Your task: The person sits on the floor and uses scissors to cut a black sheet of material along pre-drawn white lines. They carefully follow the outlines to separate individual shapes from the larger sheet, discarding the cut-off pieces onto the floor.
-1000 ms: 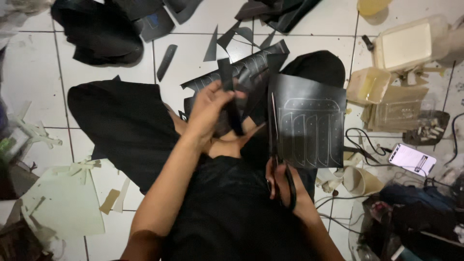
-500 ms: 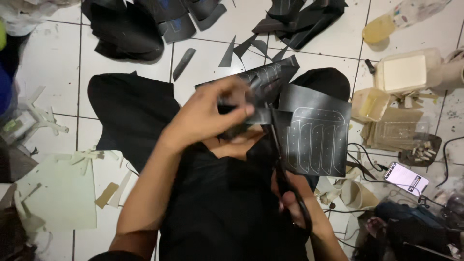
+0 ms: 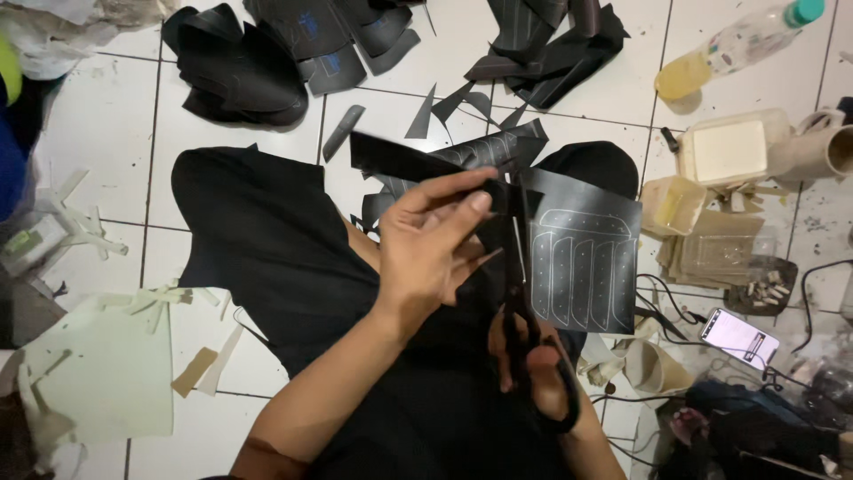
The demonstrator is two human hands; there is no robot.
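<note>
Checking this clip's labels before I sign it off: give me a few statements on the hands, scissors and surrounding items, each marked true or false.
1. The right hand holds black scissors. True.
2. The left hand grips a black strip. True.
3. The black sheet being cut is blank. False: it carries pale traced outlines.
4. A phone lies on the floor at the right, screen lit. True.
5. The plastic bottle stands upright. False: it lies on its side.
</note>
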